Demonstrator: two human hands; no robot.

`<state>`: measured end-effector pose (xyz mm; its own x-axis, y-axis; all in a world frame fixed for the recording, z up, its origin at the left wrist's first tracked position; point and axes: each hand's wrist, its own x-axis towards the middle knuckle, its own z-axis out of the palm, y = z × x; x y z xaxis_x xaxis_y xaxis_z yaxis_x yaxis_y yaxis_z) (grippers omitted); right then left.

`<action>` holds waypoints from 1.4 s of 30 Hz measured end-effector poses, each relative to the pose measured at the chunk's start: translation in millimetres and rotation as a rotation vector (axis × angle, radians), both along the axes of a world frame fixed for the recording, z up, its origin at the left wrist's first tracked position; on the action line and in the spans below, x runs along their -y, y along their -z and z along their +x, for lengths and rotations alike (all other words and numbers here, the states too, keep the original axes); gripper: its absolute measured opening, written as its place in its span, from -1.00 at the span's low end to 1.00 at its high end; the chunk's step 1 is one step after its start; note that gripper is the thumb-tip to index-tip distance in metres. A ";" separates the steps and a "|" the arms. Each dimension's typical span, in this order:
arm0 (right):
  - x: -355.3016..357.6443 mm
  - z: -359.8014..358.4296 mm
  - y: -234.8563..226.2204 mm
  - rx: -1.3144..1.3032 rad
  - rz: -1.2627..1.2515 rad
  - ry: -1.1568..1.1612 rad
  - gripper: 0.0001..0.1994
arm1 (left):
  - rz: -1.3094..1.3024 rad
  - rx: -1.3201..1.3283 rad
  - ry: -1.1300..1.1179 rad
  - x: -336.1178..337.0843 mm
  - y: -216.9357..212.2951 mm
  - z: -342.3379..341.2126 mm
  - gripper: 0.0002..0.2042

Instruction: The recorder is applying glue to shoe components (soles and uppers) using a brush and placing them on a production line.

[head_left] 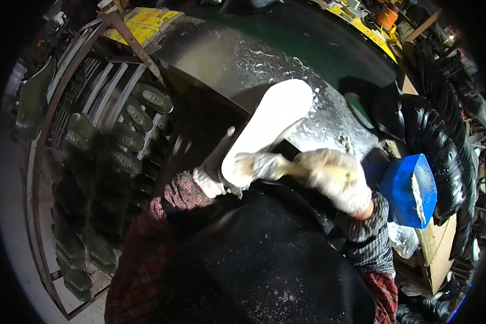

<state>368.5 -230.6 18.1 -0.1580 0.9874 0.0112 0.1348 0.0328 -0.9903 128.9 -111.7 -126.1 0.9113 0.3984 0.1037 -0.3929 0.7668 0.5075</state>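
Closest to me is my dark apron (264,259), dusted with white specks, with my red plaid sleeves (146,237) on either side. Just above it my gloved right hand (335,178) is closed tight around the handle of a brush (264,164), whose smeared bristles press against the near end of a white shoe sole (267,127). My gloved left hand (213,173) cups that sole from underneath at its near end, fingers curled around its edge, so the sole tilts up and away from me over the near edge of the worktop (227,59). The worktop is dark and splattered with white residue. To the right, near my right elbow, sits a blue tub (402,189) on a cardboard box (437,243), beside stacked black soles (443,129). To the left stands a metal rack (92,108) holding dark green soles (124,140).
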 end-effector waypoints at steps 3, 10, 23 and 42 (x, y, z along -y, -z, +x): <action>-20.9 73.9 39.0 0.440 0.192 0.324 -0.76 | -0.600 -0.064 0.128 -3.0 9.3 -13.2 -0.38; -42.2 48.3 16.9 0.803 0.482 0.147 -0.77 | -0.480 -0.164 0.068 -4.3 34.0 -45.4 -0.33; 39.4 66.9 -13.8 0.708 0.702 0.460 -0.58 | -0.169 -0.480 -0.412 -138.0 -66.1 62.5 -0.51; 237.9 110.7 -23.2 0.417 0.753 1.119 -0.67 | 0.826 -0.723 -0.449 -13.3 -194.3 197.6 -0.71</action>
<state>479.2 -468.5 41.3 0.5716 0.3702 0.7323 0.7161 0.2107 -0.6655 326.6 -98.4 68.2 0.6592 0.7519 -0.0023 0.0382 -0.0304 0.9988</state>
